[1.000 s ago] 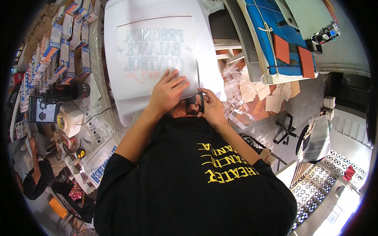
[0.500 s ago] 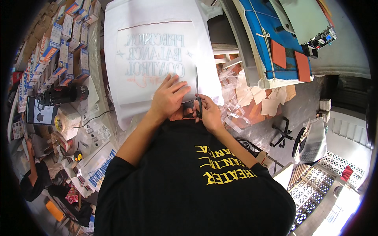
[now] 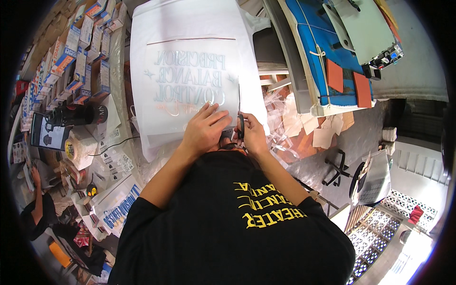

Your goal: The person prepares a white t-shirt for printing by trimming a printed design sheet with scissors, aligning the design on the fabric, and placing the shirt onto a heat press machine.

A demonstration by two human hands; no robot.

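Note:
A translucent printed sheet (image 3: 166, 122) with mirrored pale blue and orange lettering lies over a white cloth (image 3: 251, 61) in front of me. My left hand (image 3: 203, 132) rests on the sheet's near part, fingers stretched out and holding nothing. My right hand (image 3: 253, 135) is closed round the dark handles of a pair of scissors (image 3: 241, 126). Its narrow blades point away from me along the right side of the sheet. Whether the blades are apart I cannot tell. Below the hands, the near edge of the sheet is partly hidden by my black shirt.
Several stacked cardboard boxes (image 3: 76, 52) stand at the left, with a black bottle (image 3: 78, 115), a tape roll (image 3: 70, 148) and a screen (image 3: 47, 131) nearby. Clear film scraps and paper (image 3: 327, 130) litter the right. A blue-topped frame (image 3: 313, 52) stands far right. Another person's arm (image 3: 38, 199) shows at far left.
The sheet and cloth sit slightly lower and further right in view. My right hand keeps its hold on the scissors, and my left hand stays spread on the sheet.

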